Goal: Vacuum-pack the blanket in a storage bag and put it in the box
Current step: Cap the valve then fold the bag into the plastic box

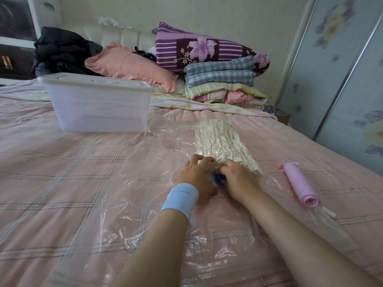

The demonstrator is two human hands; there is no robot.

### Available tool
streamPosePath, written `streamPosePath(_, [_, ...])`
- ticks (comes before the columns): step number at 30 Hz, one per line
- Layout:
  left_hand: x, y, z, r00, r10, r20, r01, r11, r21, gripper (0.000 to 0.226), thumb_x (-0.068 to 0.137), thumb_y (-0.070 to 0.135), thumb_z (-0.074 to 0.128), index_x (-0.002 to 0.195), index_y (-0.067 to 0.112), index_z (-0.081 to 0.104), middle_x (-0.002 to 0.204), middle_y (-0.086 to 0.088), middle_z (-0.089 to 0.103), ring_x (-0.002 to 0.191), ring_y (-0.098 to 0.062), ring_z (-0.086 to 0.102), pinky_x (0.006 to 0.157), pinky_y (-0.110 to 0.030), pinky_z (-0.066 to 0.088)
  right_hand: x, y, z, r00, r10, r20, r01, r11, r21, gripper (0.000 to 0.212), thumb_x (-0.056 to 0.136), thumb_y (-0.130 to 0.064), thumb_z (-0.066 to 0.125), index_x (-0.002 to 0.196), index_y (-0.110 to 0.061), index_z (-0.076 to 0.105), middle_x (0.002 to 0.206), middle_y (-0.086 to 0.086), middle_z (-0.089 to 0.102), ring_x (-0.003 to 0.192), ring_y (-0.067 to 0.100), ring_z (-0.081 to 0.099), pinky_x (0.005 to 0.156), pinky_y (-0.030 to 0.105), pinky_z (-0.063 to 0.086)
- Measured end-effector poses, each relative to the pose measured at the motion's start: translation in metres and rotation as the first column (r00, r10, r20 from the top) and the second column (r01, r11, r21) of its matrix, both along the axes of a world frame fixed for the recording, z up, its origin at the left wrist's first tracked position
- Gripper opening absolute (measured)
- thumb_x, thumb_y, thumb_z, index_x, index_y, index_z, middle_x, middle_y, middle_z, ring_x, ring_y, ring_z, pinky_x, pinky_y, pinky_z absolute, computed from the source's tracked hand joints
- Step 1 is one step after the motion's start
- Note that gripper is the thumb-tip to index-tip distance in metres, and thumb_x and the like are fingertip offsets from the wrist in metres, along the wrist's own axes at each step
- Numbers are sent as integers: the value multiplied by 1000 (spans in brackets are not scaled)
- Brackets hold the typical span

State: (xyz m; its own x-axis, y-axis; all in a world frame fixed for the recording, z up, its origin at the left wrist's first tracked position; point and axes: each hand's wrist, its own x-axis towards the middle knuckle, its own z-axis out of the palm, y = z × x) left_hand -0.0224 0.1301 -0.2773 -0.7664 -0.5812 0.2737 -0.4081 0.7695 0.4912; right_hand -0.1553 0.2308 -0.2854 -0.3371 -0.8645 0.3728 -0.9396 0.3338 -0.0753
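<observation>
The blanket, inside the storage bag on the bed, stretches lengthwise away from the hands at its near end, left hand gripping the bag, right hand pinching the blue valve (box far-left).

Soft, even daylight is filling the room.
Glare is streaking the clear bag in front of the box, shadows are lying faint around it, and far right of the box the wardrobe doors are bowing and blurring.
</observation>
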Motion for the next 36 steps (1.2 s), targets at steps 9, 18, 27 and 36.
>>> streamPosePath(9, [-1, 1, -2, 1000, 9, -2, -9, 1000, -6, 73, 71, 46, 70, 135, 46, 36, 140, 12, 33, 125, -17, 43, 92, -28, 40, 8, -5, 10, 976, -201, -87, 209, 974, 92, 33, 94, -41, 64, 108, -11, 66, 108, 7, 65, 100, 27, 63, 80, 35, 47])
streamPosePath(18, [0, -1, -1, 1000, 8, -12, -8, 1000, -16, 71, 70, 52, 68, 133, 47, 36, 139, 14, 33, 124, -16, 44, 93, -33, 44, 15, 1, 18, 923, -290, -253, 341, 921, 190, 48, 95, -55, 45, 110, -16, 68, 111, 7, 67, 102, 28, 65, 72, 33, 43])
streamPosePath(27, [-1, -1, -1, 1000, -6, 16, 6, 1000, -11, 77, 68, 44, 72, 135, 45, 35, 139, 12, 33, 125, -17, 43, 88, -27, 41, 18, 3, 17, 930, -289, -229, 325, 936, 137, 43, 104, -48, 42, 111, -14, 67, 111, 6, 66, 101, 29, 67, 75, 32, 48])
streamPosePath(36, [-3, -3, 1, 999, 0, 50, 1, 1000, -13, 80, 65, 48, 73, 134, 47, 33, 139, 13, 32, 126, -16, 43, 94, -33, 45, 17, 3, 18, 960, -201, -195, 231, 961, 149, 23, 95, -29, 55, 112, -17, 64, 112, 5, 65, 99, 30, 67, 74, 34, 48])
